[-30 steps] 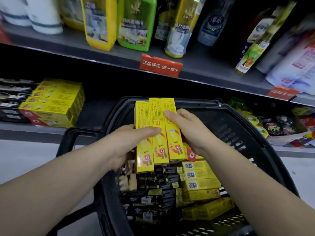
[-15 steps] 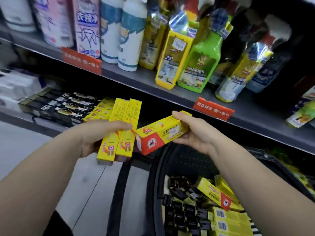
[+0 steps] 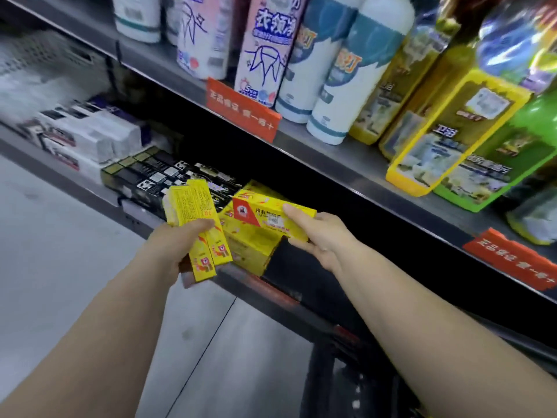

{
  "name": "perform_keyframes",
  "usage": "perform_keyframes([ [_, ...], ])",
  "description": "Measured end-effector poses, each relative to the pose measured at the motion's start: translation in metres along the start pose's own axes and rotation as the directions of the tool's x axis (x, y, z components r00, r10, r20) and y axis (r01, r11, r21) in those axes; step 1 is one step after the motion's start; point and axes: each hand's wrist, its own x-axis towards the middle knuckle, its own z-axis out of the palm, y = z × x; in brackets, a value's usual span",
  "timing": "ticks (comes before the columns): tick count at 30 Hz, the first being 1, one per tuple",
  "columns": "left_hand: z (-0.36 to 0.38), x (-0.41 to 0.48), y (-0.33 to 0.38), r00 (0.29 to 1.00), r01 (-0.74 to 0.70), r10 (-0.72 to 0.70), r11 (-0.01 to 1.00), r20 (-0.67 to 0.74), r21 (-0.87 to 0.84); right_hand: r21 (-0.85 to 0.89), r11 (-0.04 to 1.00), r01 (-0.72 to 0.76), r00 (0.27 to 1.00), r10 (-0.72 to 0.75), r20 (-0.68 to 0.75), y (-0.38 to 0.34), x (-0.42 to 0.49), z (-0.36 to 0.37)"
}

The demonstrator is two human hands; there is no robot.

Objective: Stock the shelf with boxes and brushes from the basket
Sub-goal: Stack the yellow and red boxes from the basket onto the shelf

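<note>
My left hand [image 3: 176, 248] grips two long yellow boxes [image 3: 200, 227], held upright in front of the lower shelf edge. My right hand [image 3: 319, 236] holds one yellow box with a red end [image 3: 265, 215] lying flat on top of the stack of yellow boxes [image 3: 250, 251] on the lower shelf. Left of that stack lie black boxes [image 3: 159, 178] in a row. Only a dark part of the basket [image 3: 346, 372] shows at the bottom, between my forearms.
White boxes [image 3: 90, 137] fill the lower shelf further left. The upper shelf [image 3: 355, 164] carries white spray bottles [image 3: 346, 73], yellow and green cleaner packs [image 3: 452, 128], and red price tags [image 3: 242, 111] on its edge. Pale floor lies at the lower left.
Both hands lifted the yellow boxes out of the basket and moved left to the shelf. The right hand took one box apart from the others and brought it onto the yellow stack.
</note>
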Motion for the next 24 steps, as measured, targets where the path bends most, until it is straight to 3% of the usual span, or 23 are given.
perform_keyframes([
  [4,0.009,0.024,-0.010,0.993,-0.062,0.057,0.997,-0.104,-0.048,-0.081,0.997,-0.010,1.000,0.008,-0.030,0.014,0.036,0.032],
  [6,0.012,0.033,-0.019,0.993,-0.054,0.048,0.997,-0.105,-0.056,-0.304,0.952,0.017,0.998,-0.036,-0.058,0.028,0.047,0.038],
  [9,0.012,0.044,-0.025,0.994,0.034,-0.047,0.991,-0.094,-0.131,-0.676,0.731,0.095,0.987,-0.157,-0.031,0.045,0.057,0.035],
  [13,0.013,0.051,-0.025,0.994,0.056,-0.069,0.986,-0.080,-0.157,-0.839,0.518,0.169,0.976,-0.210,0.067,0.039,0.059,0.027],
  [15,0.011,0.052,-0.023,0.992,0.057,-0.074,0.985,-0.098,-0.162,-0.873,0.445,0.199,0.968,-0.228,0.104,0.034,0.059,0.023],
  [19,0.003,0.052,-0.019,0.988,0.088,-0.108,0.981,-0.110,-0.173,-0.875,0.430,0.224,0.971,-0.178,0.161,0.032,0.057,0.022],
  [24,0.005,0.043,-0.013,0.992,0.086,-0.101,0.979,-0.071,-0.183,-0.874,0.413,0.255,0.959,-0.225,0.173,0.035,0.057,0.032],
])
